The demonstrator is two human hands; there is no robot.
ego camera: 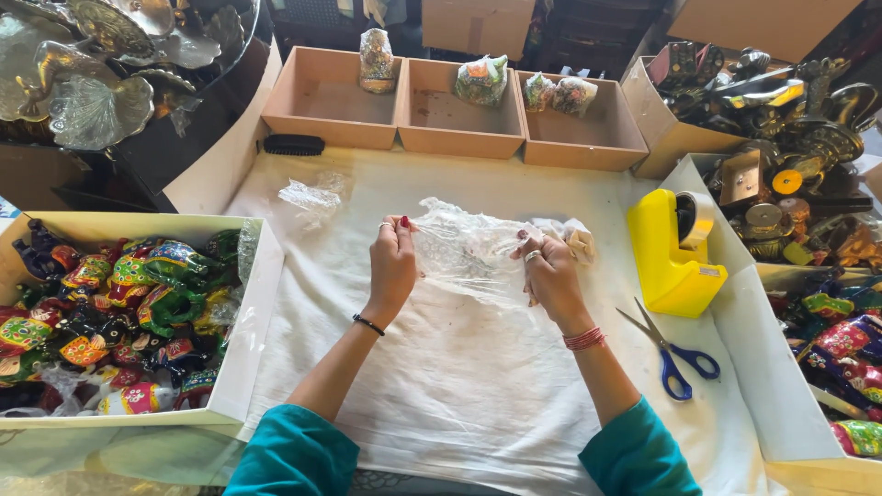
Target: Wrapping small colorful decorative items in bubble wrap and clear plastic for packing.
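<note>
Head view: both hands are over the white cloth (459,367) on the table, stretching a clear plastic sheet (469,250) between them.

Risks first:
- The film looks thin and crinkled. Uneven pull from the two pinch points would likely tear it or let it slip out of one grip.
- A small pale object (579,243) sits just beside the right hand, partly hidden by film; can't tell what it is. A sideways tug could drag or knock it.
- The yellow tape dispenser (675,253) and blue-handled scissors (675,354) lie near the right forearm; a wide elbow sweep would catch them.
- Another loose scrap of plastic (310,196) lies further back on the left and could snag.

Pose:
- Left hand (393,266): fingers curled, pinching the sheet's left edge, back of hand up, wrist straight.
- Right hand (551,274): fingertips closed on the right edge, knuckles toward the camera, forearm angled in from lower right.
- The sheet spans centre table, touching both hands and partly resting on the cloth.

Box of painted figurines (119,303) on the left, well apart.
</note>
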